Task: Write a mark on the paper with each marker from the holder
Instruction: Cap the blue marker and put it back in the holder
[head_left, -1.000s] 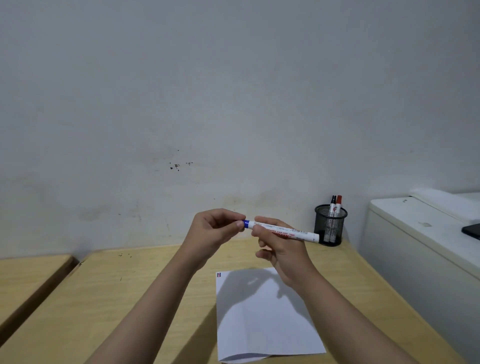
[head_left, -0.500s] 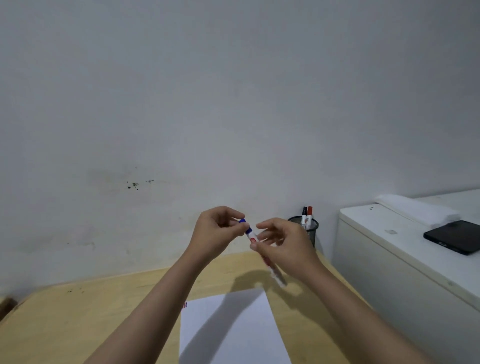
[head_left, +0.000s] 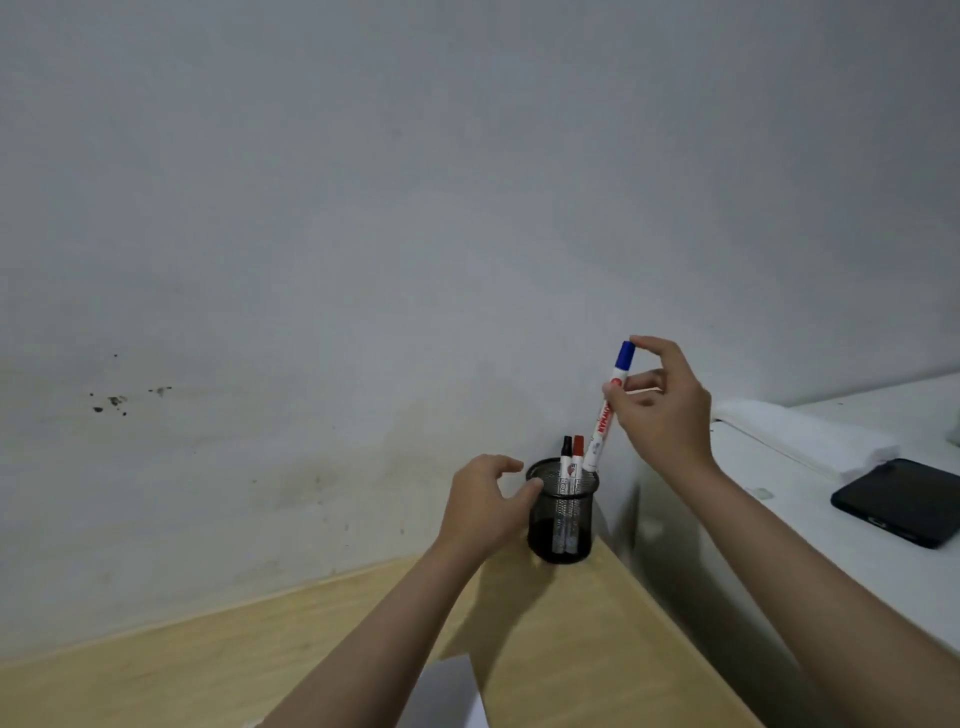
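Note:
A black mesh holder (head_left: 561, 514) stands at the far right corner of the wooden desk (head_left: 597, 639). Inside it stand a black-capped marker (head_left: 565, 457) and a red-capped marker (head_left: 577, 454). My right hand (head_left: 660, 410) pinches a capped blue marker (head_left: 608, 410) near its top, almost upright, its lower end at the holder's rim. My left hand (head_left: 485, 506) curls against the holder's left side, thumb touching the rim. A corner of the white paper (head_left: 447, 696) shows at the bottom edge.
A white cabinet (head_left: 779, 519) abuts the desk on the right, carrying a black phone (head_left: 901, 501) and a white folded cloth (head_left: 810, 441). A stained grey wall (head_left: 311, 260) rises right behind the holder.
The cap is back on the blue marker. My right hand carried it up and right over the holder, and my left hand let go of the cap and moved to the holder's side.

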